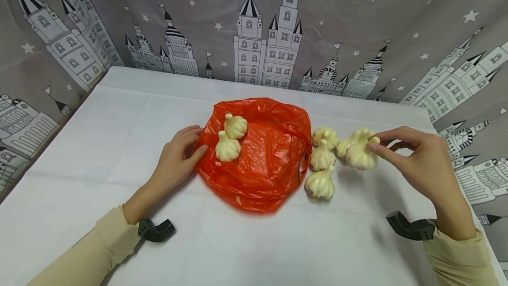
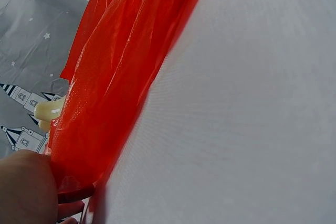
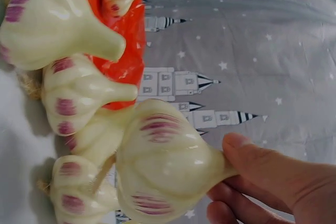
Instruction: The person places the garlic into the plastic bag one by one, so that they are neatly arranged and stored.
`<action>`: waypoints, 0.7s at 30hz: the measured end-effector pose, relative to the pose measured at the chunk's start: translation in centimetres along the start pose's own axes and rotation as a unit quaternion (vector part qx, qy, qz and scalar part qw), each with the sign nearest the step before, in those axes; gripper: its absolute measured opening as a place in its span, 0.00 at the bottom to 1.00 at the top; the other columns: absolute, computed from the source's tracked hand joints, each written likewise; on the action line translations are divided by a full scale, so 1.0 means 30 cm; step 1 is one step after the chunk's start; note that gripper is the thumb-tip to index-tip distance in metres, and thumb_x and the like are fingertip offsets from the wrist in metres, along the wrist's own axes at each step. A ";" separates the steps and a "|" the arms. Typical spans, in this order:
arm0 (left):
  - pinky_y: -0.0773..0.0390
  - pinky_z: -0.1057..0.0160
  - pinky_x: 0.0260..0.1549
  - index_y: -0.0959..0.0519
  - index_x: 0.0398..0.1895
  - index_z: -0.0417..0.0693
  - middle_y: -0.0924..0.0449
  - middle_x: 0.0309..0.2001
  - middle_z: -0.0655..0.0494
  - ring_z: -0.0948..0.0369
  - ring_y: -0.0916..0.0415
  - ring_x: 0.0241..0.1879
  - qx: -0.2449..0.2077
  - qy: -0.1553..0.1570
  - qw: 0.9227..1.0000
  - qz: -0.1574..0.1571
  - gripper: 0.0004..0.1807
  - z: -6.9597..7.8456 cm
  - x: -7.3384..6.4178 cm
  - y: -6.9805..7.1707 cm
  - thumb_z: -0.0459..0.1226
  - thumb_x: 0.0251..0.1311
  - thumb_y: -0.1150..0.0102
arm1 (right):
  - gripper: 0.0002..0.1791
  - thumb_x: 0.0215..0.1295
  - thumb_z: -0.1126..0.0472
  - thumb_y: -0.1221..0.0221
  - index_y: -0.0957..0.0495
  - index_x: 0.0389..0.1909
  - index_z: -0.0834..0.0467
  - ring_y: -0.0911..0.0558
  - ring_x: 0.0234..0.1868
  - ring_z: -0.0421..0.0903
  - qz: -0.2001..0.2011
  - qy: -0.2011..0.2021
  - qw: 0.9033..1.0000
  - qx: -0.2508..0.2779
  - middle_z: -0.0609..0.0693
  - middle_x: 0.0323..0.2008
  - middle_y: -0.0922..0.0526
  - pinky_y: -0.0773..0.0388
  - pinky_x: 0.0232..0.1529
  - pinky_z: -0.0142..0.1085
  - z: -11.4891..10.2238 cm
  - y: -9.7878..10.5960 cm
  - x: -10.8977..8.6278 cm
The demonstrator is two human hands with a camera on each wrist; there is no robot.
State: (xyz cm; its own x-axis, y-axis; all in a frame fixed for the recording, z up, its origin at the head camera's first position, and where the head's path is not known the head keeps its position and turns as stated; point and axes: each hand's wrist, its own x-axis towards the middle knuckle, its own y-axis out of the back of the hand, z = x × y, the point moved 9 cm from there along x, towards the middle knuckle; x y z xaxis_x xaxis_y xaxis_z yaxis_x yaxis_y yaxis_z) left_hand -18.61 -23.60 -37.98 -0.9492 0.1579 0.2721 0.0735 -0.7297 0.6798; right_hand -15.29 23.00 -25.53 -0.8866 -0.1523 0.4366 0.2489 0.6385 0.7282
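Observation:
A red plastic bag point(image 1: 270, 162) lies spread open on the white table, with two garlic bulbs point(image 1: 228, 148) inside near its left wall. My left hand point(image 1: 178, 156) pinches the bag's left rim, thumb on the inner side and fingers outside. On the right, my right hand point(image 1: 426, 160) pinches a garlic bulb point(image 3: 160, 166) by its stem, the bulb hanging just above the table. Several more garlic bulbs point(image 1: 320, 184) sit between the bag's right side and that hand. The held bulb partly covers one behind it.
The white tablecloth point(image 1: 254, 246) spans the area around the bag. Behind and beside the table hangs a grey curtain point(image 1: 337, 8) printed with castles and stars. Black wrist devices point(image 1: 155, 230) are on both forearms.

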 end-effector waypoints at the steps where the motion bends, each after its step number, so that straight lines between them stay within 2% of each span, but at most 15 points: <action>1: 0.33 0.35 0.73 0.16 0.45 0.38 0.21 0.67 0.39 0.44 0.31 0.74 -0.002 -0.002 1.000 0.001 0.07 0.002 0.001 0.001 0.33 0.70 0.36 | 0.14 0.53 0.68 0.21 0.08 0.39 0.51 0.18 0.32 0.20 0.005 0.001 1.000 0.000 0.21 0.37 0.14 0.27 0.33 0.15 -0.007 0.004 0.002; 8: 0.33 0.36 0.73 0.15 0.45 0.37 0.20 0.66 0.38 0.43 0.31 0.73 -0.009 -0.011 1.000 0.003 0.08 0.015 0.004 0.004 0.33 0.70 0.36 | 0.15 0.52 0.68 0.20 0.08 0.40 0.52 0.20 0.32 0.19 0.030 0.012 0.999 -0.015 0.21 0.36 0.15 0.29 0.31 0.16 -0.055 0.009 0.005; 11: 0.34 0.36 0.73 0.15 0.46 0.37 0.20 0.66 0.38 0.44 0.31 0.73 -0.009 -0.004 1.000 0.001 0.08 0.010 0.000 0.005 0.33 0.69 0.36 | 0.15 0.52 0.66 0.20 0.08 0.41 0.50 0.21 0.33 0.19 0.031 0.017 0.999 -0.030 0.27 0.36 0.13 0.31 0.30 0.19 -0.081 0.002 0.014; 16: 0.34 0.36 0.74 0.15 0.45 0.37 0.21 0.67 0.39 0.44 0.31 0.74 -0.010 0.001 1.000 -0.001 0.08 0.007 -0.005 0.011 0.33 0.70 0.36 | 0.14 0.55 0.64 0.21 0.08 0.42 0.48 0.20 0.34 0.23 0.009 0.024 1.000 -0.018 0.42 0.36 0.09 0.28 0.33 0.20 -0.132 -0.032 0.044; 21: 0.34 0.36 0.73 0.15 0.46 0.37 0.20 0.66 0.38 0.43 0.31 0.73 -0.011 -0.005 1.000 0.003 0.09 0.011 -0.005 0.014 0.34 0.70 0.36 | 0.11 0.57 0.62 0.22 0.08 0.40 0.48 0.18 0.33 0.29 -0.024 0.036 0.999 0.006 0.40 0.37 0.09 0.26 0.34 0.23 -0.193 -0.092 0.070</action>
State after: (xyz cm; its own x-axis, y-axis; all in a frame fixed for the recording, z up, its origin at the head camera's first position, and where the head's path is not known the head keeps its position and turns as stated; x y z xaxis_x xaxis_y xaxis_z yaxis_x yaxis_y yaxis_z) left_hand -18.34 -23.72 -37.52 -0.9457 0.1605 0.2826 0.0720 -0.7444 0.6638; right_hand -15.59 16.55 -23.55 -0.8673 -0.2369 0.4378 0.2008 0.6381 0.7433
